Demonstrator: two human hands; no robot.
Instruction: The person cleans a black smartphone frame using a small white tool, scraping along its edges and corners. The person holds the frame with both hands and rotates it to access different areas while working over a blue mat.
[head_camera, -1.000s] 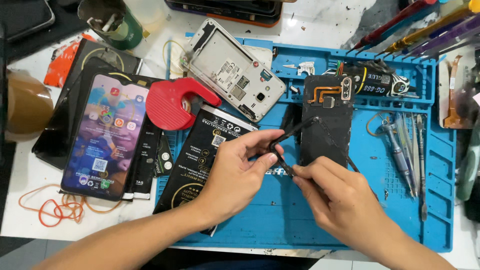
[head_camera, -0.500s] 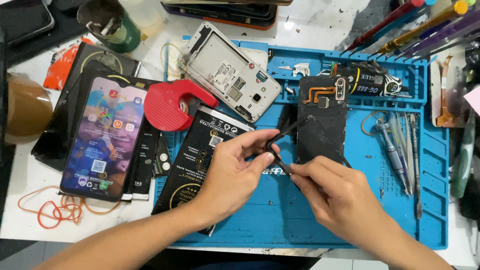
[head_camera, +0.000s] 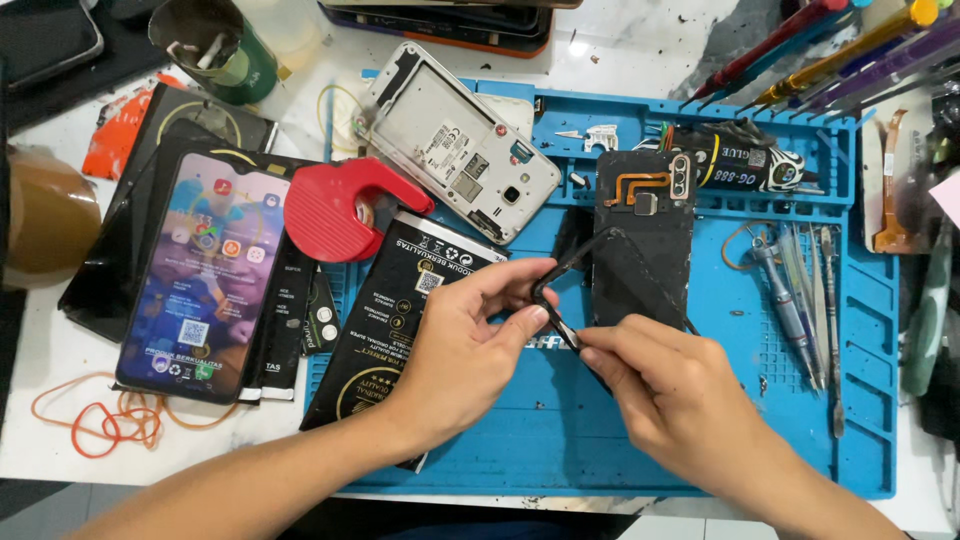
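Clearly both hands are pinched on one thing: the left hand (head_camera: 470, 345) grips a thin black strip (head_camera: 575, 262) between thumb and fingertips, and the right hand (head_camera: 665, 390) nips its lower end, just above the blue mat (head_camera: 600, 440). The strip looks light, limp and easily torn, so it is best held by its edges close to the pinch. Touching it behind lies a black back cover (head_camera: 645, 245). Nearby sit a white phone frame (head_camera: 455, 140), a red tape dispenser (head_camera: 340, 205), a lit phone (head_camera: 205, 275) and tweezers (head_camera: 815, 300); the bench is crowded.
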